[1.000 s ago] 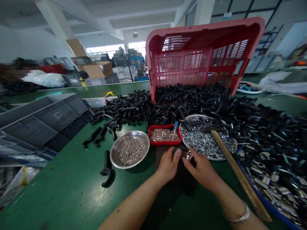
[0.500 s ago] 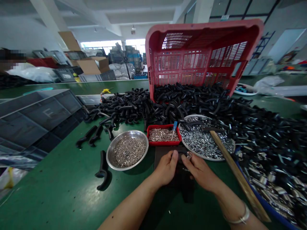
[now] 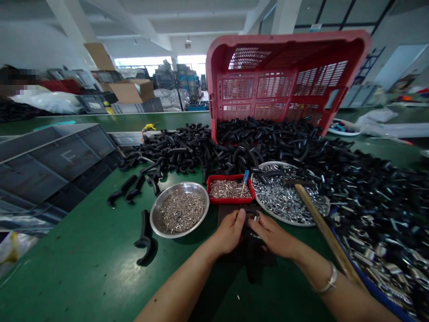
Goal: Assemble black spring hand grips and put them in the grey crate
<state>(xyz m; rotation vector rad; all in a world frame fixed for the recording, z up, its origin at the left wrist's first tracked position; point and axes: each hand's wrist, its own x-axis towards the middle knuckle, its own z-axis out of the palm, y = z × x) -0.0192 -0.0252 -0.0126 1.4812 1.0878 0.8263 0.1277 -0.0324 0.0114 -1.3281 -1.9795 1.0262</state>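
My left hand [image 3: 229, 232] grips a black plastic handle [image 3: 250, 250] that lies on a dark mat [image 3: 224, 212] in front of me. Against the top of that handle my right hand [image 3: 273, 235] pinches a small silver metal sleeve [image 3: 257, 217]. Both hands meet just below the red tray of small metal pins [image 3: 229, 189]. To the left stands a steel bowl of small rings [image 3: 179, 213]; to the right is a steel dish of washers [image 3: 288, 197].
A tipped red crate [image 3: 284, 76] spills a large heap of black handles [image 3: 268, 143] across the green table [image 3: 83, 268]. A wooden-handled hammer [image 3: 321, 223] lies over the washer dish. Loose black handles [image 3: 145, 237] lie at left, grey crates [image 3: 50, 165] beyond.
Both hands have shifted slightly left and closer together, and the right fingers have brought the silver sleeve onto the top of the black handle. The view has shifted a little.
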